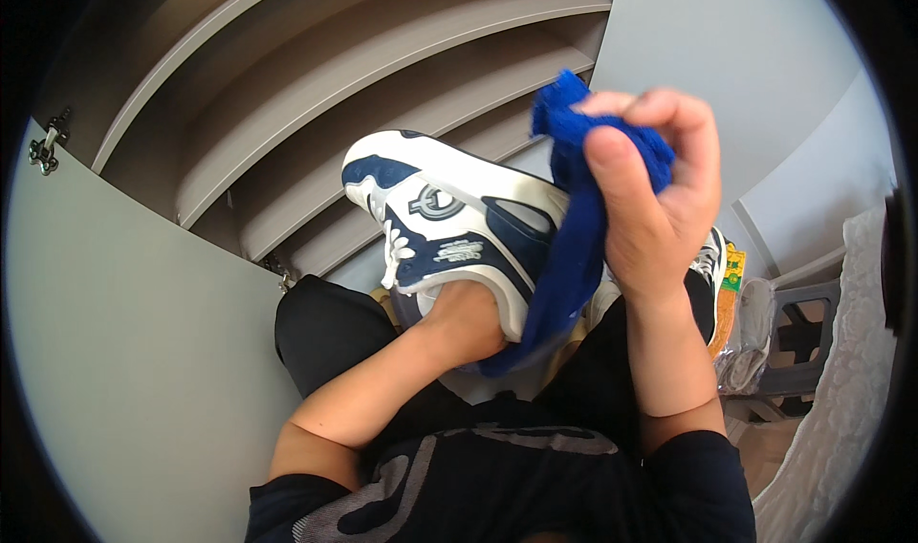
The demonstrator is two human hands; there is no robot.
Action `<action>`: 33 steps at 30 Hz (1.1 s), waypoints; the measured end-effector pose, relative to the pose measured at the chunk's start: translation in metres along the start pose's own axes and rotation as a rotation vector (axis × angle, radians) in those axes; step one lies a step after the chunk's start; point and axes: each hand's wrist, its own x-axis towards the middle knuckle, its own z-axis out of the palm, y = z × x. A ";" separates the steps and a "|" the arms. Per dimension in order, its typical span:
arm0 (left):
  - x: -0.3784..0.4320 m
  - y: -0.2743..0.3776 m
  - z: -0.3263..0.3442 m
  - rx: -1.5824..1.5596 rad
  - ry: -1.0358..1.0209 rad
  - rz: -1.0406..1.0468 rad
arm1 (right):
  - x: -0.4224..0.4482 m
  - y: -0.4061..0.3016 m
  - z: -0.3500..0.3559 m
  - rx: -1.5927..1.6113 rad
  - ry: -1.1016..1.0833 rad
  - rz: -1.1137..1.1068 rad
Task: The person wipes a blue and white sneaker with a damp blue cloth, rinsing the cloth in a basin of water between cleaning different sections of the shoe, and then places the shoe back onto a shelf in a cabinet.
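My left hand (473, 313) reaches into the opening of a white and navy sneaker (459, 206), and its fingers are hidden inside. The sneaker is tilted on its side above my lap, toe toward the upper left, with white laces on its left. In my right hand (667, 184) a blue cloth (574, 235) is pinched between thumb and fingers. The cloth hangs down along the sneaker's sole and heel side; I cannot tell whether it touches there.
A cabinet with beige shelves (401, 48) stands ahead, its grey door (129, 328) swung out at left. To the right are part of another shoe (717, 256), a clear plastic bag (746, 349), a grey plastic stool or crate (803, 328) and white lace fabric (846, 385).
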 end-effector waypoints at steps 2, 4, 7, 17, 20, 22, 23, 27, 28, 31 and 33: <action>-0.005 -0.003 0.008 0.139 -0.159 -0.061 | 0.012 0.005 0.013 -0.175 -0.132 -0.087; -0.008 -0.003 0.007 0.127 -0.258 -0.061 | 0.015 0.021 0.030 -0.519 -0.321 -0.094; -0.010 -0.006 0.006 -0.028 -0.101 0.024 | -0.019 0.049 0.029 -0.717 -0.843 -0.105; -0.009 -0.012 0.000 0.293 -0.257 -0.132 | -0.031 0.016 -0.001 -0.772 -0.814 0.055; -0.007 -0.015 -0.003 0.288 -0.236 -0.128 | -0.035 0.004 -0.010 -0.760 -0.810 0.129; -0.007 -0.017 0.001 0.285 -0.184 -0.147 | -0.031 -0.002 -0.018 -0.712 -0.825 0.217; -0.008 -0.017 0.001 0.283 -0.159 -0.157 | -0.029 -0.004 -0.023 -0.686 -0.831 0.261; -0.011 -0.025 -0.008 0.201 0.083 -0.150 | -0.032 0.011 -0.063 -0.550 -0.793 0.422; -0.011 -0.028 -0.011 0.210 0.184 -0.049 | -0.034 0.014 -0.071 -0.474 -0.710 0.528; -0.007 -0.032 -0.015 0.222 0.275 0.103 | -0.037 0.022 -0.078 -0.122 -0.257 0.719; -0.008 -0.025 -0.016 0.194 0.238 0.075 | -0.034 0.022 -0.075 0.051 -0.079 0.700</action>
